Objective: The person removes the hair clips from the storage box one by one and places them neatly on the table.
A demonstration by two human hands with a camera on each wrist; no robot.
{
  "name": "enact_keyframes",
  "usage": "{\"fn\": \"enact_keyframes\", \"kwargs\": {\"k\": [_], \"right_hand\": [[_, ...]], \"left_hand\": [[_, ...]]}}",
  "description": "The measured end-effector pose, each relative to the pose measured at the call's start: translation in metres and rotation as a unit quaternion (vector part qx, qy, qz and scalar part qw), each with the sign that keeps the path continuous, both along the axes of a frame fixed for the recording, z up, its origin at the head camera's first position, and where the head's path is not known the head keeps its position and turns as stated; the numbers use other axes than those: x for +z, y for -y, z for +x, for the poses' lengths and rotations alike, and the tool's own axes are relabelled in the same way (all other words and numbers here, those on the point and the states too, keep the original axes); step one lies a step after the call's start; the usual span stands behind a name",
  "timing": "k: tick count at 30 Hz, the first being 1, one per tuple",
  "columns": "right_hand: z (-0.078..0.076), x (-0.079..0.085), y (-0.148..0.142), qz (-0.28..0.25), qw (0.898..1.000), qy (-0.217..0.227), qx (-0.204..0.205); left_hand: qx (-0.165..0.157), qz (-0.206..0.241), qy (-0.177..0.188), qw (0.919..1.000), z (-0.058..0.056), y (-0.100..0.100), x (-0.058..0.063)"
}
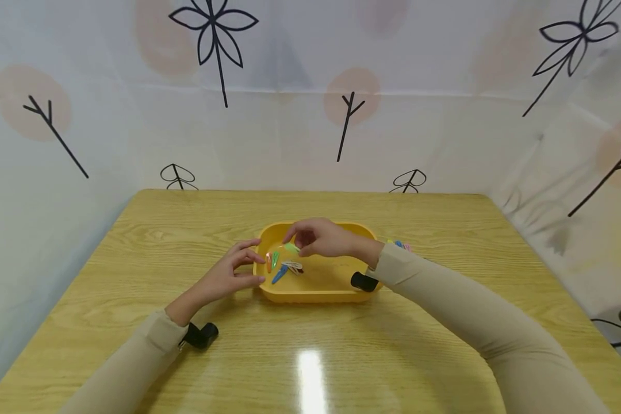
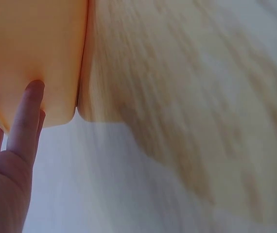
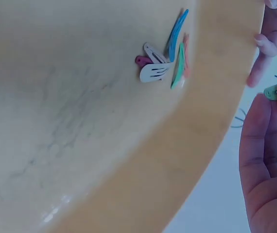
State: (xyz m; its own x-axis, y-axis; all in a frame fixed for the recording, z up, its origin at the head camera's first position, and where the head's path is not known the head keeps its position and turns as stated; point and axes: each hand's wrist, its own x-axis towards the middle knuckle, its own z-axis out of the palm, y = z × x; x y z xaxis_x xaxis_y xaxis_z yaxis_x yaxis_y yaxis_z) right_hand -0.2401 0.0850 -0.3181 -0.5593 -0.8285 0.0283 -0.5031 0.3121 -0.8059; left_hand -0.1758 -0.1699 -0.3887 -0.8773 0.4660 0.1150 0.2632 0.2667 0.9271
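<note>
A yellow tray [image 1: 310,296] stands on the table. Over its left half, my right hand [image 1: 323,238] pinches a light green snap hair clip [image 3: 272,92] between thumb and fingertips. My left hand [image 1: 231,270] rests its spread, loosely bent fingers against the tray's left end; one finger touches the outer wall [image 2: 51,43]. Inside, near that end, lie a blue hair clip [image 3: 178,35], a green hair clip [image 3: 178,66] and an orange hair clip [image 1: 269,263]. Pale hair clips [image 3: 155,71] overlap a dark red hair clip [image 3: 142,61] beside them.
Beyond the tray's right end, several colourful clips [image 1: 399,245] lie on the wooden table [image 1: 186,213], partly hidden by the right forearm. A patterned white cloth [image 1: 290,144] hangs behind the table. Black cameras [image 1: 202,336] sit at both wrists.
</note>
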Motion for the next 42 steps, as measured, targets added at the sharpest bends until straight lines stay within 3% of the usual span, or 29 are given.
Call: {"fn": "enact_keyframes", "kwargs": {"k": [18, 42], "right_hand": [[0.004, 0.004, -0.038, -0.054, 0.994, 0.02, -0.092], [0.006, 0.0, -0.094, -0.054, 0.982, 0.021, -0.18]], "left_hand": [[0.01, -0.018, -0.005, 0.9998, 0.003, 0.001, 0.002], [0.007, -0.012, -0.002, 0.9999, 0.003, 0.001, 0.003]]}}
